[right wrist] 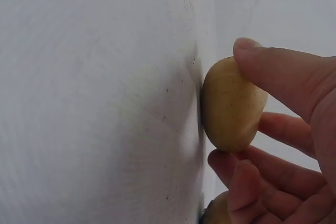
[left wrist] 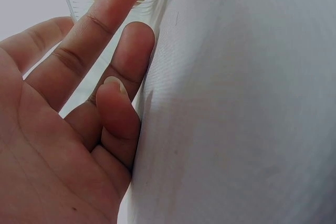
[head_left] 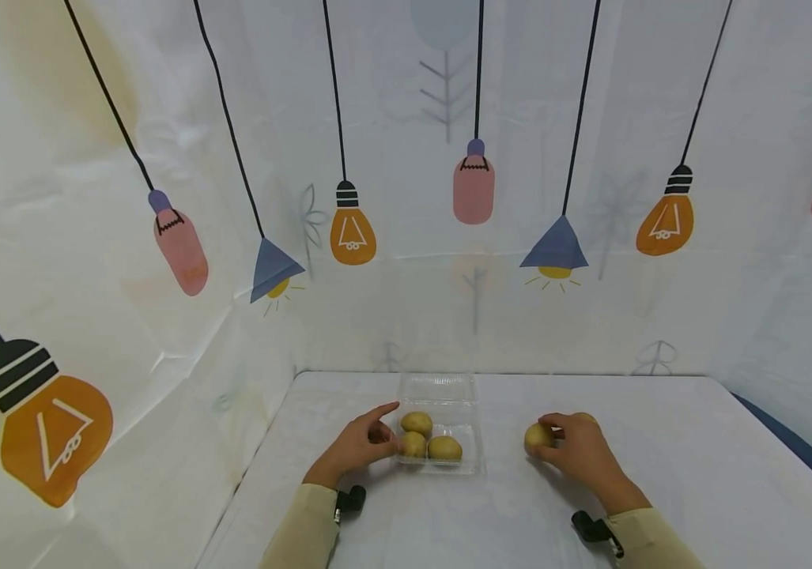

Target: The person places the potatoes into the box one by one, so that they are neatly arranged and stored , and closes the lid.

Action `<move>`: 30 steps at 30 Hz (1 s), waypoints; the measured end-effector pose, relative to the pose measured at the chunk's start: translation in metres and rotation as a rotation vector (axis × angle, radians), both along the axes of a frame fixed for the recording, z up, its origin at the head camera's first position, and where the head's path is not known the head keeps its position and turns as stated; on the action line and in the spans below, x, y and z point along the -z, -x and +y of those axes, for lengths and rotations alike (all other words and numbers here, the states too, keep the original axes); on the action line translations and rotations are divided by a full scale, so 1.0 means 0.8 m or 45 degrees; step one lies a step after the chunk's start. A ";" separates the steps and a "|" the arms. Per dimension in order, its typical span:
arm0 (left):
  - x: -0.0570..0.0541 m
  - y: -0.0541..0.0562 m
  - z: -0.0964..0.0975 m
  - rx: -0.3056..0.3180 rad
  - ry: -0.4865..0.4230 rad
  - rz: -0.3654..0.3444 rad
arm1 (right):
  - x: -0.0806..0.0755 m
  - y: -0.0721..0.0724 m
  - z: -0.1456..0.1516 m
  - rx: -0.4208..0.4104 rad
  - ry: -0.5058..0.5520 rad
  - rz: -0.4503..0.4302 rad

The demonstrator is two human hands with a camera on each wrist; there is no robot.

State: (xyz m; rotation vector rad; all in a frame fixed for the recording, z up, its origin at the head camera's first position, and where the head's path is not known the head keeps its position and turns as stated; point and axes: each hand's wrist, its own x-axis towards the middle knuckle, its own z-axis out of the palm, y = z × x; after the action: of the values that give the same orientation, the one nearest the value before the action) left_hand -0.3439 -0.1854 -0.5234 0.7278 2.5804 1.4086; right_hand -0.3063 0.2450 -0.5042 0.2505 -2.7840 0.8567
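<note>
A clear plastic clamshell box (head_left: 473, 465) lies with its lid raised at the back, holding three yellow potatoes (head_left: 444, 449). My left hand (head_left: 356, 446) is at the box's left side, fingers loosely spread and fingertips right at its wall; in the left wrist view the ribbed wall of the box (left wrist: 76, 3) shows beyond the fingers. To the right of the box, my right hand (head_left: 579, 450) pinches a potato (right wrist: 231, 108) between thumb and fingers, low over the table. Another potato (right wrist: 218, 211) is beside that hand, mostly hidden by the fingers.
A white cloth covers the table (head_left: 462, 521). Behind and to the left hang white curtains (head_left: 406, 316) printed with lamps and bulbs. Dark wrist cameras (head_left: 352, 499) sit on both sleeves.
</note>
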 end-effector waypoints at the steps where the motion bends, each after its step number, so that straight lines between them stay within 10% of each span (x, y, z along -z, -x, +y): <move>1: 0.001 0.000 0.000 -0.003 0.001 -0.004 | 0.001 0.000 0.001 0.000 0.009 -0.005; 30: -0.004 -0.002 0.001 0.003 -0.012 -0.014 | 0.003 0.001 0.006 -0.096 0.107 -0.113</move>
State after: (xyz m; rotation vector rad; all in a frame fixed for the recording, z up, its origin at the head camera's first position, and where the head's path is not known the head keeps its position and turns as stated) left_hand -0.3423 -0.1850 -0.5202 0.7221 2.5661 1.4209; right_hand -0.3069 0.2500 -0.5063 0.3123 -2.8273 1.0235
